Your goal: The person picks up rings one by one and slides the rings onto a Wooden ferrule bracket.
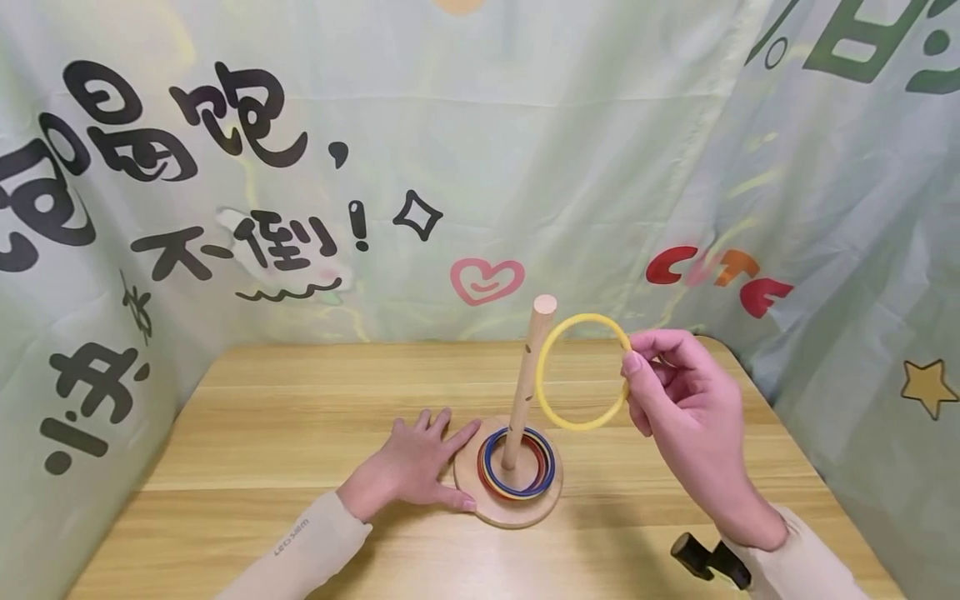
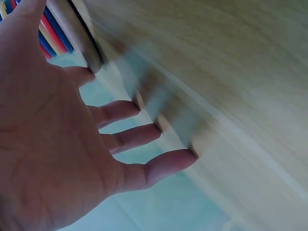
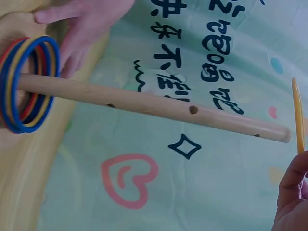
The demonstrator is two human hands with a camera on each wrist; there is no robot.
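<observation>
A yellow ring point(image 1: 546, 354) is pinched at its right edge between the thumb and fingers of my right hand point(image 1: 686, 408). In the right wrist view the yellow ring point(image 3: 298, 118) appears edge-on, just beyond the tip of the wooden peg point(image 3: 159, 107). The peg rises from a round wooden base point(image 1: 517, 514). Several blue, red and yellow rings point(image 1: 553, 475) lie stacked around the peg's foot. With fingers spread, my left hand point(image 1: 416, 462) rests against the base's left side, thumb and index finger touching its edge. In the left wrist view that hand point(image 2: 62, 139) has straight, spread fingers.
The wooden table point(image 1: 300, 400) bears the base near its middle. A printed cloth point(image 1: 585, 167) hangs behind and along both sides. A black strap-like piece point(image 1: 708, 560) shows at the right wrist.
</observation>
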